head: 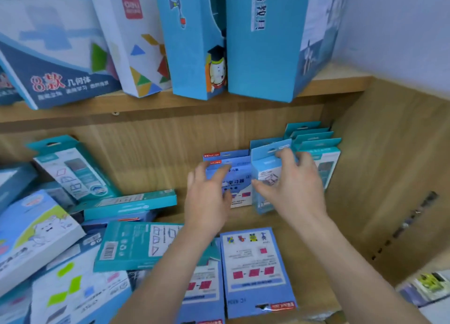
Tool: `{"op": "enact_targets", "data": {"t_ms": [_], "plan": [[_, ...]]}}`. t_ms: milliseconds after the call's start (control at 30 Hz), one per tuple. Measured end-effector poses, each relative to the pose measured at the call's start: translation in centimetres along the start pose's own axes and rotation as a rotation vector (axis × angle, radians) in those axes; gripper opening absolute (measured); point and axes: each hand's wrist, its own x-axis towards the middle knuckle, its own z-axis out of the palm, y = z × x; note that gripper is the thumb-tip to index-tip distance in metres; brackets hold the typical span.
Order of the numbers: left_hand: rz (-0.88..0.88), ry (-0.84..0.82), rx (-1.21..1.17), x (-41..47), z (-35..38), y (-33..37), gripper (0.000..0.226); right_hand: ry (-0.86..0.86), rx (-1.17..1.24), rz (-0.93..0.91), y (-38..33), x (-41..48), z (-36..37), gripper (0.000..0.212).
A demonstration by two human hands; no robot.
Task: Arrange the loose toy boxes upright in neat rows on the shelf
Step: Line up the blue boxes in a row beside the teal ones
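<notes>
— Blue flat boxes [255, 272] are lying face-up at lower centre, nearest us, not yet stood up. Which step is going on?

— Squaring the upright row, I'd judge. Left hand [207, 197], fingers spread and gripping nothing, is pressing against the standing blue-and-white box [237, 177] mid-frame.

— And the other?

— Right hand [294, 184] is closing thumb and fingers around a teal hang-tab box [266, 167], just beside that one.

— Further back?

— Upright teal boxes [314, 141] are lining up toward the wooden shelf [267, 219] corner, right of centre.

— Next move?

— Probably seating it flush, then reaching for the jumbled pile [73, 238] at lower left.
</notes>
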Motion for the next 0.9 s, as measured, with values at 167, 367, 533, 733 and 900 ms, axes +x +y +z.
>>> {"op": "enact_targets", "data": {"t_ms": [167,367,533,733,900], "plan": [[-0.13,0.001,-0.055,1.4,1.9,-1.6,0.055,0.097,-0.169,-0.068,0.7,0.9,3.1,0.067],[-0.176,0.0,-0.175,1.8,2.3,-2.1,0.039,-0.02,-0.272,-0.187,2.0,1.9,3.9,0.062],[-0.212,0.048,-0.171,2.2,2.6,-2.1,0.032,-0.156,-0.381,-0.24,2.2,1.7,4.3,0.068],[-0.204,0.029,-0.085,2.5,2.8,-1.7,0.03,-0.126,-0.341,-0.242,2.4,1.8,4.4,0.063],[-0.182,0.025,-0.087,2.5,2.9,-1.9,0.03,-0.134,-0.33,-0.224,2.4,1.7,4.4,0.056]]}}
